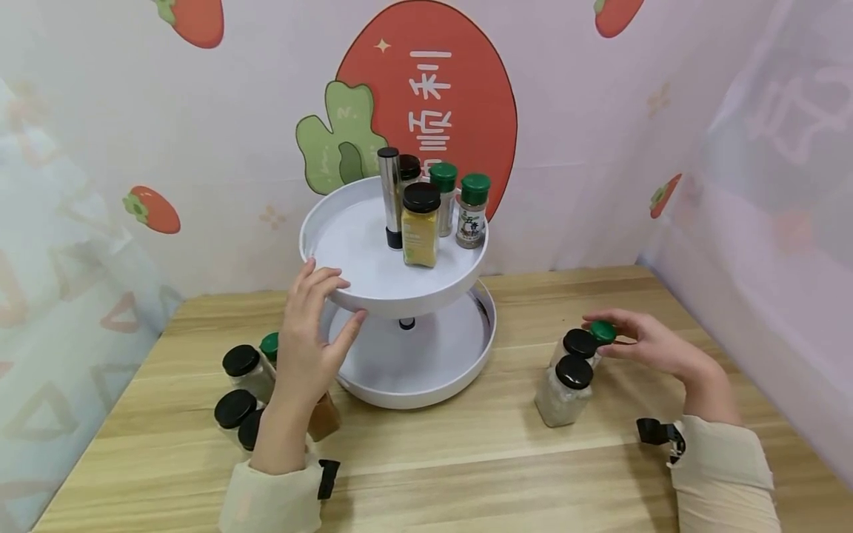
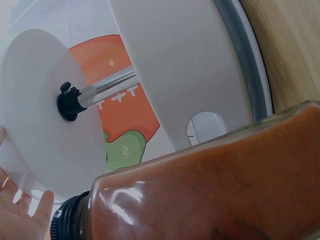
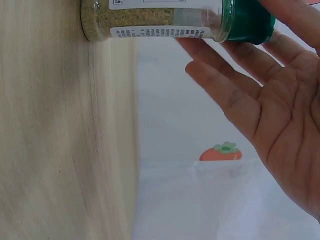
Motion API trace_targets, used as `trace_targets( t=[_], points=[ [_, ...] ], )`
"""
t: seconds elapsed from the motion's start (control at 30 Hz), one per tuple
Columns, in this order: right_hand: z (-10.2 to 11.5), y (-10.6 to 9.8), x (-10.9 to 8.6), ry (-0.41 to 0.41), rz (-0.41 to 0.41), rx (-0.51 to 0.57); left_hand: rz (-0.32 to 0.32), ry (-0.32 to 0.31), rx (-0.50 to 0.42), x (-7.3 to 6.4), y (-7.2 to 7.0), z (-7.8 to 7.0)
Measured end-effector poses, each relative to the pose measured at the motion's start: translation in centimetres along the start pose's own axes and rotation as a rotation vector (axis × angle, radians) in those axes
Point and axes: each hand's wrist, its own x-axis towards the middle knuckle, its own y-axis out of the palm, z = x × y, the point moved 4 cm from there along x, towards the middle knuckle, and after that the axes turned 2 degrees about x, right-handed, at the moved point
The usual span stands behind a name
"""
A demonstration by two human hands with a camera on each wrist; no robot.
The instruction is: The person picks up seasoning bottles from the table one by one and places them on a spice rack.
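Note:
My left hand [image 1: 309, 333] is at the front left rim of a white two-tier turntable [image 1: 413, 303], with spread fingers over the upper rim and the thumb below it. My right hand [image 1: 649, 344] holds a clear spice jar with a green cap [image 1: 603, 332], thumb on the near side and fingers behind. In the right wrist view this spice jar [image 3: 145, 17] stands upright on the table with greenish-brown powder inside. Two black-capped jars [image 1: 564, 396] stand right beside it.
On the upper tier stand a silver grinder [image 1: 389, 200], a jar of yellow powder [image 1: 421, 229] and green-capped jars [image 1: 472, 215]. Several black-capped jars [image 1: 249, 374] cluster left of the turntable, with a reddish-brown jar [image 2: 210, 185] close under my left wrist. A patterned cloth [image 1: 566, 133] hangs behind.

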Motion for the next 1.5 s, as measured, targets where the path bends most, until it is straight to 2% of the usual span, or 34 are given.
trace_targets(
  t=[0.17,0.5,0.73,1.1,1.5],
  points=[
    [0.0,0.3,0.3,-0.029,0.015,0.039,-0.014,0.012,0.000,-0.1,-0.2,0.1],
    [-1.6,0.8,-0.3,0.064,0.048,0.154,-0.014,0.011,-0.014,-0.3,-0.1,0.2],
    [-2.1,0.8,-0.5,0.081,0.055,0.202,-0.015,0.012,-0.008,-0.3,-0.2,0.0],
    [-2.3,0.8,-0.4,0.088,0.027,0.146,-0.011,0.005,-0.006,-0.4,-0.1,0.3],
    [-1.8,-0.1,-0.4,0.118,-0.077,0.099,-0.026,0.014,-0.017,0.0,0.1,-0.1]
  ],
)
